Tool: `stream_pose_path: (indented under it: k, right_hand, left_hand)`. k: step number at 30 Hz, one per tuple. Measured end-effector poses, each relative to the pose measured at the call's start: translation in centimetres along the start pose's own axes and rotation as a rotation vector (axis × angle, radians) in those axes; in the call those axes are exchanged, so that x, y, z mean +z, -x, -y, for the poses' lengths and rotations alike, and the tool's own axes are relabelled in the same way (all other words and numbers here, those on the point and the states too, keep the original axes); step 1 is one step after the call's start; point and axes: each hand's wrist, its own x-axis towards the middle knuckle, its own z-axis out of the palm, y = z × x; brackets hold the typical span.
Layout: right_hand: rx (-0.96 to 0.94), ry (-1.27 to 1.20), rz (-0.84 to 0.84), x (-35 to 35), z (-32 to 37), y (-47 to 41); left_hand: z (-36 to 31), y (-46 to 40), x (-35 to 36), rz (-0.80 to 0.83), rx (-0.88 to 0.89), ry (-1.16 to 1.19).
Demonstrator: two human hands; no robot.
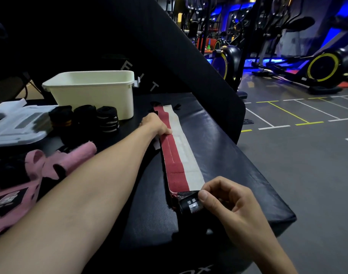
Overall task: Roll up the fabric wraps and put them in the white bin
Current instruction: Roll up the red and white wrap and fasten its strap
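A red-and-white fabric wrap (180, 149) lies stretched flat along the black padded tabletop (224, 155), its length running away from the viewer so that it can be rolled from the near end. The right hand (230, 204) pinches that near end, thumb and curled fingers closed on a black labelled tab that has begun to curl into the first turn of a roll. The left hand (155, 123), arm extended, rests on the wrap's red edge farther up; its fingers appear to press or lightly hold the strip, though the exact finger contact is hidden behind the hand. Judged from this arrangement, the far hand anchors the strip straight and taut while the near hand starts a tight core. Three rolled dark wraps (86, 119) stand just beside the white bin (94, 91), not inside it, which suggests rolling first and binning afterwards; the bin's interior is not visible. A white lid (17, 123) lies to the left of the rolls, and pink gloves (30, 171) lie near the left forearm. The task appears part-done: this wrap is barely started, and none is visibly binned.
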Motion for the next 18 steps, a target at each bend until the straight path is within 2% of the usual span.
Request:
stream_pose_path:
  k: [4, 9, 11, 15, 18]
  right_hand:
    - [-0.013, 0.02, -0.031, 0.0, 0.1, 0.1]
    - [-0.038, 0.071, -0.105, 1.5, -0.4, -0.4]
    - [-0.041, 0.077, -0.11, 2.2, -0.7, -0.5]
    - [-0.041, 0.079, -0.112, 2.2, -0.9, -0.5]
    - [-0.055, 0.129, -0.117, 2.3, -1.0, -0.4]
  left_hand:
    - [0.5, -0.9, -0.3, 0.035, -0.021, 0.03]
    - [-0.4, -1.2, -0.9, -0.254, 0.059, -0.045]
    - [-0.4, -1.1, -0.7, -0.254, 0.072, -0.049]
    - [0.9, -0.6, -0.5, -0.146, 0.078, -0.021]
    - [2.0, 2.8, -1.8, -0.197, 0.243, -0.017]
